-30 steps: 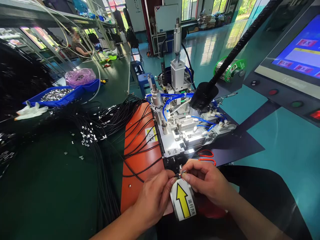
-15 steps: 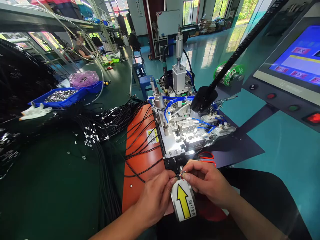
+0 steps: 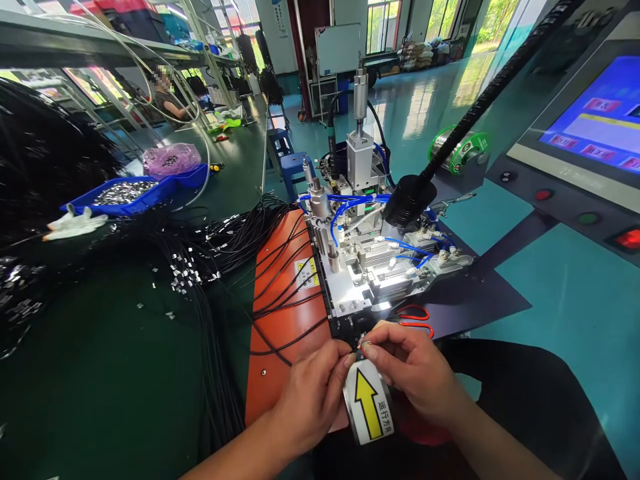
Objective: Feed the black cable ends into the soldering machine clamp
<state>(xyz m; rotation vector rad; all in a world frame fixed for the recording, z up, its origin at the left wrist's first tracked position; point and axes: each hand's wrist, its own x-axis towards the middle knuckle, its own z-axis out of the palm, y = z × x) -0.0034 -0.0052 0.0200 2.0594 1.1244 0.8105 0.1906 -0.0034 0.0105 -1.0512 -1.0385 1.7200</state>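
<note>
My left hand [image 3: 317,383] is closed, thumb and forefinger pinching the end of a black cable [image 3: 273,348] that crosses the orange plate. Against it, my right hand [image 3: 417,370] pinches the thin wires [image 3: 361,343] at the cable's tip. These wires are tiny and partly hidden by the fingertips. Just beneath both hands is a metal piece with a white label [image 3: 369,407] bearing a yellow arrow. In front of the fingers stands a metal fixture machine [image 3: 350,287] with blue air tubes.
More black cables [image 3: 215,373] lie on the dark green table at left. Red-handled scissors [image 3: 417,325] rest beside the machine. A black flexible hose [image 3: 470,120] slants overhead, and a control screen [image 3: 600,120] stands at right. Blue trays [image 3: 120,200] hold small metal parts. Another person sits far back.
The whole view has shifted slightly. Both hands keep their pinch at the cable's tip, with the right fingertips moved only a little; the red wire below them now shows less.
</note>
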